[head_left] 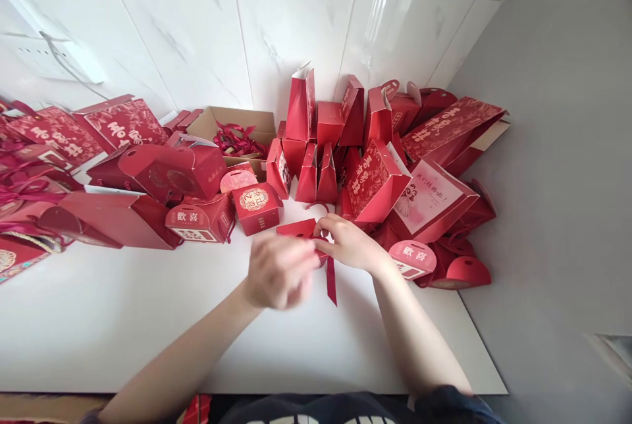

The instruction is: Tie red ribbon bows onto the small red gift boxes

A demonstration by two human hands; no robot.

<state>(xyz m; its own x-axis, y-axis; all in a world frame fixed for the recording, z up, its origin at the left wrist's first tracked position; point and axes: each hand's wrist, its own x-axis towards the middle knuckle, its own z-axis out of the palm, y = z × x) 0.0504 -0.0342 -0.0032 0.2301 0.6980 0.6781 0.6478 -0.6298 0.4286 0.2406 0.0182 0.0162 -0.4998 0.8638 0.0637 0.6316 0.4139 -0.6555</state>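
Note:
A small red gift box (297, 228) sits on the white table in front of me, mostly hidden behind my hands. My right hand (348, 243) is at its top, with thumb and fingers closed on a dark red ribbon (332, 282). One cut tail of this ribbon hangs down over the tabletop. My left hand (284, 270) is just left of the box and nearer to me, smeared by motion. Its fingers look curled, but whether they grip the ribbon cannot be made out.
Red gift boxes (258, 207) crowd the back of the white table (123, 325) on both sides. An open cardboard box (202, 122) holds loose ribbons (239, 141). Behind is a tiled wall (296, 22) with a socket panel (59, 58). A grey wall (553, 180) borders the right side.

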